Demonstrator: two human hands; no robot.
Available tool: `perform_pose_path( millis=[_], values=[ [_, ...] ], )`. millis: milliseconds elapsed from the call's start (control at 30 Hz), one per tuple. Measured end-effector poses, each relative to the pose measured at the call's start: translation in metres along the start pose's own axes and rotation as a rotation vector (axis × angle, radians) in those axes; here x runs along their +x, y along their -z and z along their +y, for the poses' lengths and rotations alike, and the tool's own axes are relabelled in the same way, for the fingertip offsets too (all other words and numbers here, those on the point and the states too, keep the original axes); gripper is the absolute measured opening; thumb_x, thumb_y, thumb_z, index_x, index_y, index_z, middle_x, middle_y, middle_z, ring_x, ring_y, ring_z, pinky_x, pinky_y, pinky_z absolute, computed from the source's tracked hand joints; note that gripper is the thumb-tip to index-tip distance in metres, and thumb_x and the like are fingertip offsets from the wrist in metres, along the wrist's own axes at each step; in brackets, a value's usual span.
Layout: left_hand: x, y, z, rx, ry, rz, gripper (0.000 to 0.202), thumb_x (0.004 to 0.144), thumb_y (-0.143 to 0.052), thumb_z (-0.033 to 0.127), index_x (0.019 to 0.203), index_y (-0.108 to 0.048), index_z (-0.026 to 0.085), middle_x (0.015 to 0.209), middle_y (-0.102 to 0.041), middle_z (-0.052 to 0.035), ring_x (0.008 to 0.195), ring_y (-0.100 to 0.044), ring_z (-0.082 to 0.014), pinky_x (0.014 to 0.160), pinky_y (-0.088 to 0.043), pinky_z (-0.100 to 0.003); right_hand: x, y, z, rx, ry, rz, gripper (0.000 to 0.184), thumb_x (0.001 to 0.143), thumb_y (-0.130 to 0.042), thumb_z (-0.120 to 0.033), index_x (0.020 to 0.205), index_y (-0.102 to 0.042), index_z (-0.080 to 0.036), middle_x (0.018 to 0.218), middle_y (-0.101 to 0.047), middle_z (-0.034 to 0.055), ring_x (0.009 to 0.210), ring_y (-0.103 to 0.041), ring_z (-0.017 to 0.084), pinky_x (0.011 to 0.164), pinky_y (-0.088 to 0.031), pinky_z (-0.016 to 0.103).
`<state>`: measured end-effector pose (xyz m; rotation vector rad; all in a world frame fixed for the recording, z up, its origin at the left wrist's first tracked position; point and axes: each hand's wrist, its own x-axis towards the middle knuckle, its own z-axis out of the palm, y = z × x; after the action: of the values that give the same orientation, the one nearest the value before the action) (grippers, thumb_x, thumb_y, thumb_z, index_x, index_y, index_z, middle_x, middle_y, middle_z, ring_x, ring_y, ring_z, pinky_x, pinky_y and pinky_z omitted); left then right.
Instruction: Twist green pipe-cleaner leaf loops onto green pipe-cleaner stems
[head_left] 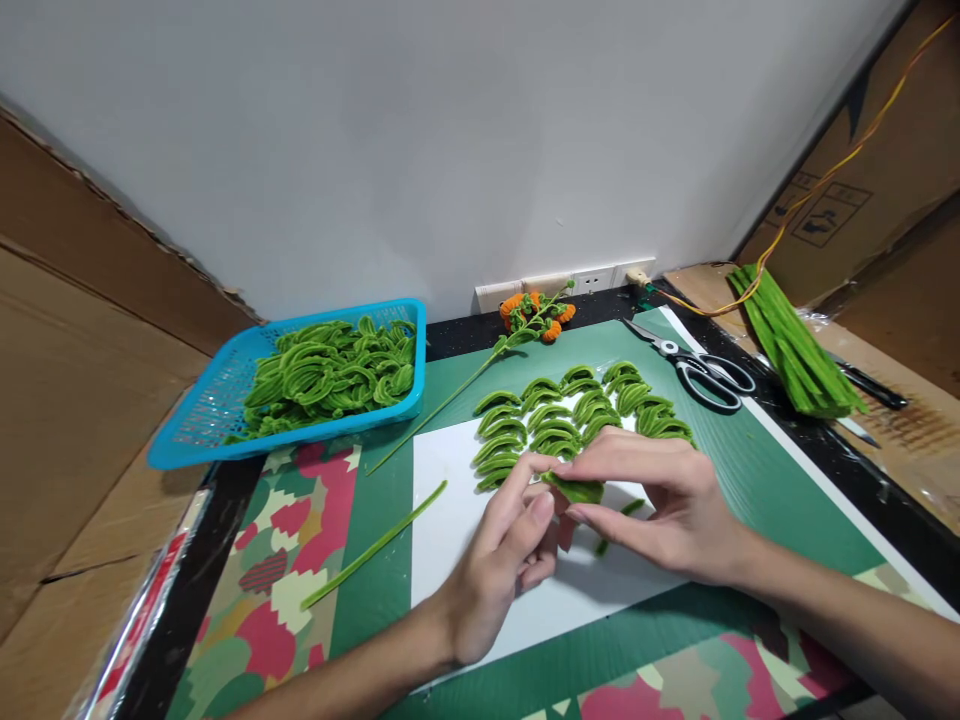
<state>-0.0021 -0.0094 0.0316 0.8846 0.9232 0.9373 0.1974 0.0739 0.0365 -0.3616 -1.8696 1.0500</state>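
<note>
My right hand (pixel 667 500) pinches a small green pipe-cleaner leaf (pixel 576 489) between thumb and fingers. The fingers of my left hand (pixel 510 550) are curled closed at the leaf's left end, partly hiding it. Both hands are above a white sheet of paper (pixel 450 575). Just beyond them, curved green pipe-cleaner leaves (pixel 555 415) lie in several columns. Behind my right fingers, a short green pipe-cleaner piece (pixel 632 508) shows in part. Left of my left hand, a straight green pipe cleaner (pixel 375 545) lies across the paper's edge and the mat.
A blue basket (pixel 300 447) of green pieces stands at left. Behind the paper lies an orange pipe-cleaner flower (pixel 517 310) on a long stem. To the right are scissors (pixel 705 372), a pipe-cleaner bundle (pixel 795 345) and a black-handled tool (pixel 874 385). A yellow cord (pixel 832 175) crosses there.
</note>
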Motion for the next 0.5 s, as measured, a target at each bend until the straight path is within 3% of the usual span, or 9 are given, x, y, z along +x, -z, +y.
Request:
perform_pose_path(
  millis=[133,267,433,500],
  values=[
    [0.0,0.003,-0.003,-0.006,0.031,0.033,0.047,0.105,-0.058,0.068,0.116,-0.059,0.022,0.08,-0.046,0.0048,0.063,-0.03,-0.0102,0.053,-0.023,-0.019,0.0,0.003,-0.001,-0.088,0.04,-0.12,0.05,0.098,-0.074,-0.013,0.146,-0.068,-0.023,0.104,-0.083,0.0073,0.085,-0.072,0.02,0.076,-0.061,0.035],
    [0.002,0.001,-0.001,0.031,0.025,0.011,0.036,0.109,-0.058,0.059,0.117,-0.055,0.024,0.077,-0.045,0.007,0.058,-0.023,-0.0087,0.051,-0.019,-0.019,0.001,0.007,-0.005,-0.034,-0.037,-0.157,0.059,0.097,-0.074,-0.013,0.153,-0.06,-0.027,0.13,-0.078,0.0086,0.104,-0.077,0.02,0.088,-0.066,0.033],
    [0.003,0.0,-0.001,0.027,-0.022,0.074,0.034,0.107,-0.066,0.054,0.12,-0.054,0.026,0.087,-0.048,0.0058,0.058,-0.026,-0.0064,0.049,-0.021,-0.018,0.001,0.013,-0.011,0.096,-0.305,-0.31,0.066,0.104,-0.067,-0.018,0.165,-0.043,-0.03,0.124,-0.077,0.0096,0.103,-0.078,0.021,0.061,-0.063,0.02],
    [0.003,0.001,-0.003,0.032,-0.035,0.073,0.031,0.107,-0.065,0.053,0.116,-0.056,0.024,0.086,-0.047,0.0056,0.059,-0.029,-0.0068,0.05,-0.024,-0.018,0.002,0.015,-0.011,0.165,-0.38,-0.358,0.068,0.106,-0.066,-0.02,0.167,-0.037,-0.031,0.124,-0.076,0.0096,0.105,-0.078,0.02,0.058,-0.06,0.018]
  ],
)
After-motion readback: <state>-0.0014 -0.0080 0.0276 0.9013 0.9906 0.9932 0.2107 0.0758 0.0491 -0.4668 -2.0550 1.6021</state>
